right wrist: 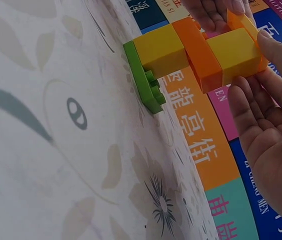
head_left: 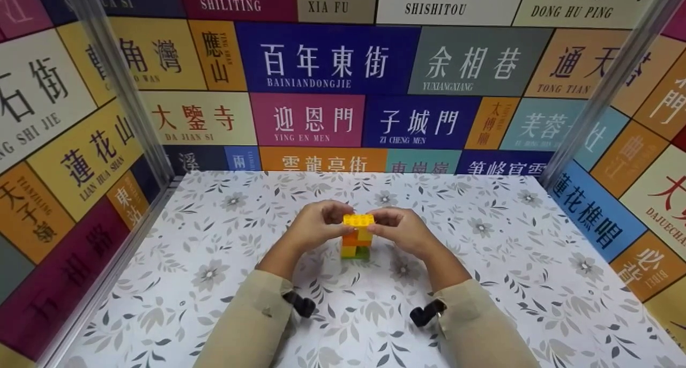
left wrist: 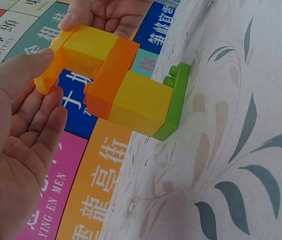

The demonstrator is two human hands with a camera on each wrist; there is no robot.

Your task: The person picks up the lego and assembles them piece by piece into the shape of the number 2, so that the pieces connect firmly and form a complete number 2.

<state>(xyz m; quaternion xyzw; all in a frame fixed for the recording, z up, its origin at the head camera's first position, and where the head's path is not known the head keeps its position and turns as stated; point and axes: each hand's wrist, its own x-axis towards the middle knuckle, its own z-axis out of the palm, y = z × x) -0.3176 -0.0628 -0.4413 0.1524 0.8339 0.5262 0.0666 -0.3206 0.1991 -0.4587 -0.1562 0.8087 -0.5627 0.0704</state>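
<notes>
A small tower of toy building bricks stands upright on the table, held between both hands. From the bottom it has a thin green brick (left wrist: 176, 102), a yellow brick (left wrist: 141, 102), an orange brick (right wrist: 196, 52), a second yellow brick (right wrist: 237, 52) and a thin yellow-orange brick (head_left: 358, 219) on top. My left hand (head_left: 313, 226) pinches one end of the top brick between thumb and fingers. At the opposite end my right hand (head_left: 407, 228) pinches it too, fingertips right beside the upper yellow brick. The bricks are stacked with offsets, leaving green studs exposed.
A white table covering (head_left: 225, 314) with grey leaves and flowers lies under the tower. Walls (head_left: 327, 57) with coloured street-name panels close off the back and sides, with metal posts (head_left: 605, 84) at the corners. Black wrist straps (head_left: 426, 313) show at both sleeves.
</notes>
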